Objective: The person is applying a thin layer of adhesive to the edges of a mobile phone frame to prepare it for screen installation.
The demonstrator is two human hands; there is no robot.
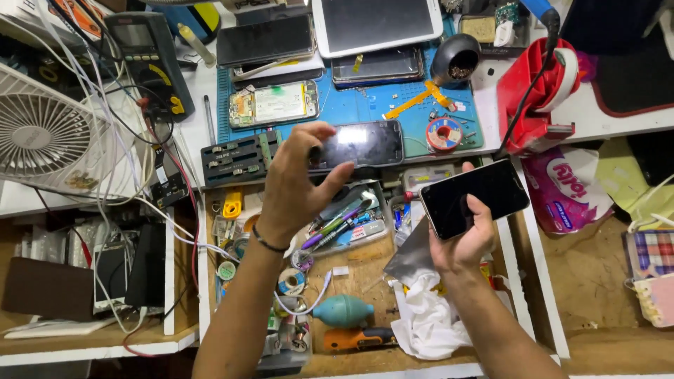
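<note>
My left hand [291,186] pinches a dark smartphone [361,144] at twelve o'clock over the blue mat [351,107], my right hand [460,235] grips a second black phone [481,196] at three o'clock, and either loose edge hold could drop onto the cluttered worktop [604,119].
</note>
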